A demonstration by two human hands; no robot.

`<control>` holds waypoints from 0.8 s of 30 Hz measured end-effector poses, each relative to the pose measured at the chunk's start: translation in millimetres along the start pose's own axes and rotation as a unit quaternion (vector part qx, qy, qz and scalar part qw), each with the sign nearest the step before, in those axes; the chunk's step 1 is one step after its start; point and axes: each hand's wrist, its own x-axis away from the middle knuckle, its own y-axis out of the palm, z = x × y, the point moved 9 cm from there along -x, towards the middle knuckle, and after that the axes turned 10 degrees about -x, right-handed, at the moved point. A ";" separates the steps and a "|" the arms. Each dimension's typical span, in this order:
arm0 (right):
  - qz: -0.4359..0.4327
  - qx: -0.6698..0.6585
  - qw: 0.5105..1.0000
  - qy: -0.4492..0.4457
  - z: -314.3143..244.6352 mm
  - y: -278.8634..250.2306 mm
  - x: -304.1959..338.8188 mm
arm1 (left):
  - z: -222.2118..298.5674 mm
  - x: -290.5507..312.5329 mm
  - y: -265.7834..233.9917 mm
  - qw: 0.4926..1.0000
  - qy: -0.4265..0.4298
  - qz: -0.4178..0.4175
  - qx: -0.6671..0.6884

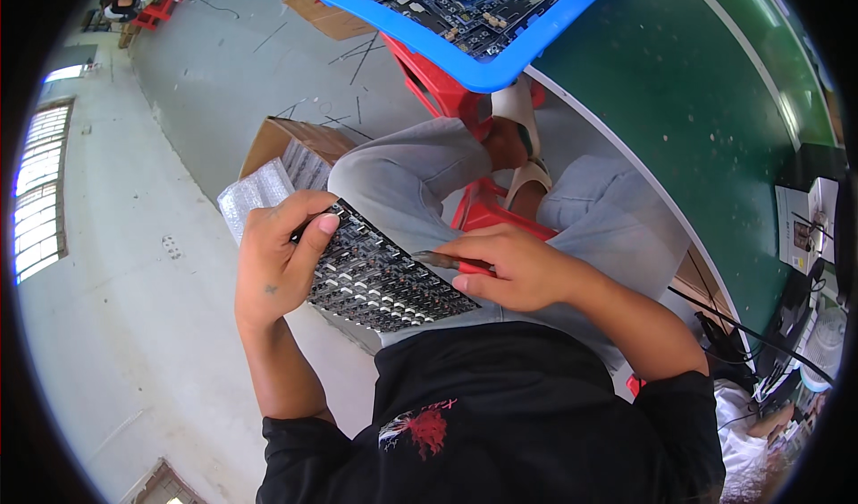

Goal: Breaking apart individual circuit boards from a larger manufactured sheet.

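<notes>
Left grip (pixel 279 263) pinched on circuit-board panel (pixel 380 276), near centre; right grip (pixel 518 267) closed round red-handled pliers (pixel 438 259) at panel's two-o'clock edge. Twelve o'clock: loose boards (pixel 487 21) in blue tray (pixel 488 75), seemingly done — panel apparently undivided.

Left hand (pixel 277 258) is held in a pinch, left forearm (pixel 290 365) extended; right hand (pixel 514 269) is curled into grip, right forearm (pixel 633 321) angled inward.

You're wearing a black T-shirt (pixel 536 406), its short sleeves (pixel 295 455) black too, a red-and-white branching print (pixel 422 430) on it; pale blue jeans (pixel 398 175), cream shoes (pixel 513 109), and look, a small dark mark (pixel 271 289) on your left hand (pixel 279 256)!
</notes>
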 end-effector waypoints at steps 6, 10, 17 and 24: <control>0.001 0.001 1.000 0.003 2.6 -0.3 0.1 | 1.4 0.2 1.3 1.000 -0.002 -0.002 -0.010; -0.124 -0.209 0.962 0.127 36.9 13.5 2.9 | 0.4 -1.0 4.6 1.000 0.004 -0.006 0.004; -0.052 -0.064 0.994 0.069 23.6 3.7 2.3 | -2.2 -1.9 5.4 1.000 0.003 -0.008 -0.015; 0.022 -0.014 1.000 -0.016 -4.9 -3.9 -8.5 | -3.1 -1.6 5.9 1.000 -0.002 -0.006 0.009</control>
